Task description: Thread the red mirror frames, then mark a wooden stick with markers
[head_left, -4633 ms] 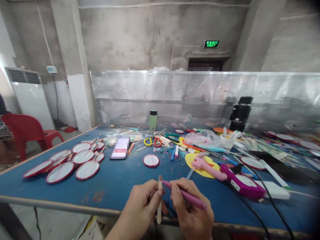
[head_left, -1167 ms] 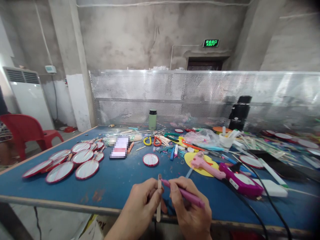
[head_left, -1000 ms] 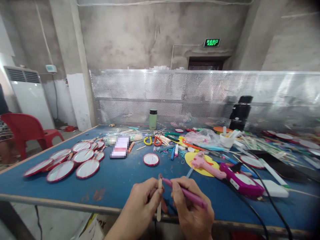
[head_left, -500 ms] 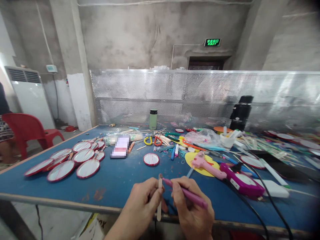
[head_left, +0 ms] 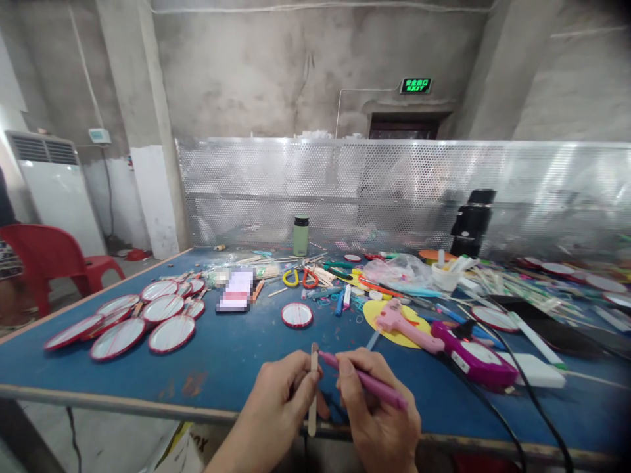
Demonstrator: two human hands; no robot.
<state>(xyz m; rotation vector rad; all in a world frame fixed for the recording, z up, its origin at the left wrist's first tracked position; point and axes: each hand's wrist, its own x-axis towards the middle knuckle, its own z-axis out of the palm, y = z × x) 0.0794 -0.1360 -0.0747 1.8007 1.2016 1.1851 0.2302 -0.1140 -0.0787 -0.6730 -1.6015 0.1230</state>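
Near the front edge of the blue table [head_left: 236, 368], my left hand [head_left: 283, 397] pinches a wooden craft stick [head_left: 312, 420] and keeps it upright. The stick's top end is coloured brownish. My right hand [head_left: 377, 410] is closed round a pink marker pen [head_left: 379, 389], its tip at or very near the coloured end of the stick; whether they touch I cannot tell. Beyond my hands lies a round white disc with a red rim [head_left: 296, 315]. To the right, a pink glue gun [head_left: 407, 330] rests on a yellow disc [head_left: 373, 314].
Several red-rimmed discs [head_left: 171, 333] are heaped at the left, near a phone [head_left: 236, 289]. A purple device [head_left: 480, 358] with black cables sits at the right. Sticks, pens and a white cup [head_left: 445, 279] clutter the back, with a green bottle [head_left: 300, 238] and black flask [head_left: 473, 223] behind.
The view has shifted very slightly. Both hands keep nearly the same pose, with the pen tip still at the top of the craft stick.
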